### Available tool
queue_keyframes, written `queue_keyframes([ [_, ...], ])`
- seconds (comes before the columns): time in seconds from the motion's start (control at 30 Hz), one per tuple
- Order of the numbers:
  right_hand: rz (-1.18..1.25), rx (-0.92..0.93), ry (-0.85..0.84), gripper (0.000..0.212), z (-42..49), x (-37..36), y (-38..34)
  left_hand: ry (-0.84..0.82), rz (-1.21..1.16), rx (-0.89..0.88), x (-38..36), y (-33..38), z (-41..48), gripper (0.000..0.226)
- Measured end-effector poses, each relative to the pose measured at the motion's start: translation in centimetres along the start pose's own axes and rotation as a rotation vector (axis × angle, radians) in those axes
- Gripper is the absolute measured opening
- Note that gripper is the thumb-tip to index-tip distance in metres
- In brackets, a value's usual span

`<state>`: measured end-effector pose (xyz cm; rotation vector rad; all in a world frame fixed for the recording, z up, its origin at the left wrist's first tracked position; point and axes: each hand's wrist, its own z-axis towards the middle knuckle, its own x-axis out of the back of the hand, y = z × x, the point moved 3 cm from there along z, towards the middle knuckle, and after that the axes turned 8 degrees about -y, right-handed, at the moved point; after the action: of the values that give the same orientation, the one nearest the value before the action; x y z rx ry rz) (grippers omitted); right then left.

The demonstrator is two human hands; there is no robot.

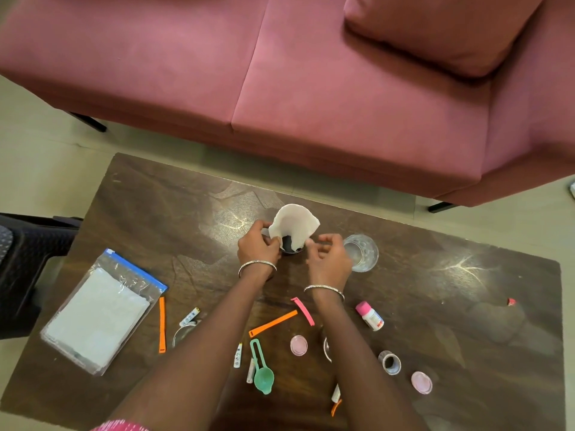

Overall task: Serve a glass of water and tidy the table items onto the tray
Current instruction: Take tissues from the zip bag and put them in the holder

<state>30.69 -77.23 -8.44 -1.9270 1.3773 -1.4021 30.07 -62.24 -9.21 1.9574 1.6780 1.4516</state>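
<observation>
Napkin (pixel 294 223), white and cupped, stands over a small dark cup (pixel 291 246) near the middle of the worktop (pixel 466 306). The left hand (pixel 258 248) pinches the napkin's left edge, fingers curled round it beside the cup. The right hand (pixel 329 259) pinches the lower right edge between thumb and forefinger. The glass (pixel 361 252) stands upright just beside the right hand; whether it holds water cannot be settled from this view. No tray is in view.

Step in hand, as judged: seating or folding the napkin at the cup.

- Both edges should be worked evenly, so that the paper does not tear or drag the cup over.
- The right wrist should be kept off the glass, which is close enough to be knocked.

Outstanding items lie loose on the near half of the worktop, all apart from one another:

- a green spoon (pixel 263 377)
- an orange strip (pixel 273 323)
- a pink-capped bottle (pixel 370 316)
- a clear zip bag (pixel 102 312) at the left

The tidying is judged barely begun.
</observation>
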Motion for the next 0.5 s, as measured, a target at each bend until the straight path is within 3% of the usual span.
queue_keyframes([
  [0.13,-0.109,0.125,0.282,0.006,-0.5,4.9,1.3,-0.004,-0.096,0.030,-0.5,-0.2,-0.1,0.026],
  [0.23,-0.154,0.084,0.448,0.019,-0.9,7.7,2.8,-0.006,-0.137,0.026,-0.6,-0.5,-0.1,0.029],
  [0.5,-0.113,0.131,0.456,0.022,-2.0,9.2,3.4,0.000,-0.183,0.009,-0.8,-0.7,0.2,0.034],
])
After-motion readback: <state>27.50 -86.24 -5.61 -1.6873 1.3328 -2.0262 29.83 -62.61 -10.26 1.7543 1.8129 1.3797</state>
